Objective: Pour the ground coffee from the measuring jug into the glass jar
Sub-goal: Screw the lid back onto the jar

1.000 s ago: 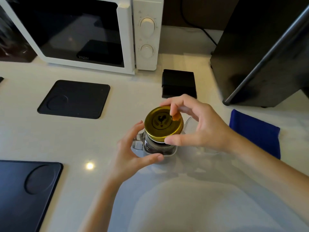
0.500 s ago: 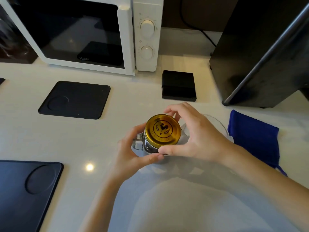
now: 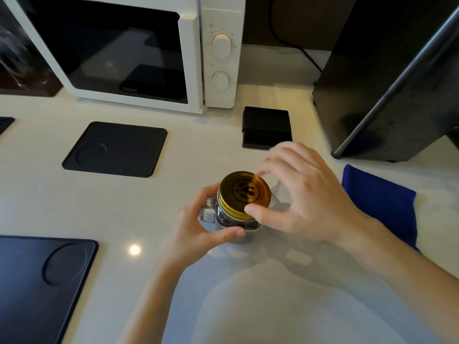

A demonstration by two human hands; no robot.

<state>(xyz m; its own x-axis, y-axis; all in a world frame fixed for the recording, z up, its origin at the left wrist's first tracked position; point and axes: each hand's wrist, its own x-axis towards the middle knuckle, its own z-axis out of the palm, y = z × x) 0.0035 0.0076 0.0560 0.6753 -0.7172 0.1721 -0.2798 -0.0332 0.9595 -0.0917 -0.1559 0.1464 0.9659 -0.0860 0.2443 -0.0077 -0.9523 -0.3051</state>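
Note:
A glass jar (image 3: 227,219) with a side handle stands on the white counter, dark ground coffee showing through its wall. A gold metal lid (image 3: 244,193) sits on its mouth. My left hand (image 3: 198,227) wraps the jar's body from the left. My right hand (image 3: 303,194) holds the lid's rim, thumb at the front edge, fingers blurred over the far edge. Behind the jar, mostly hidden by my right hand, a clear measuring jug (image 3: 278,194) shows only as a faint spout.
A white microwave (image 3: 139,50) stands at the back. Black mats lie at the left (image 3: 116,148) and near left (image 3: 37,281). A small black box (image 3: 267,127) sits behind the jar, a blue cloth (image 3: 382,204) to the right, a black appliance (image 3: 387,78) at far right.
The lid went from tilted above the jar to seated flat on its mouth. My right hand's fingers have shifted around the rim and the lid's print has rotated. My left hand stayed on the jar.

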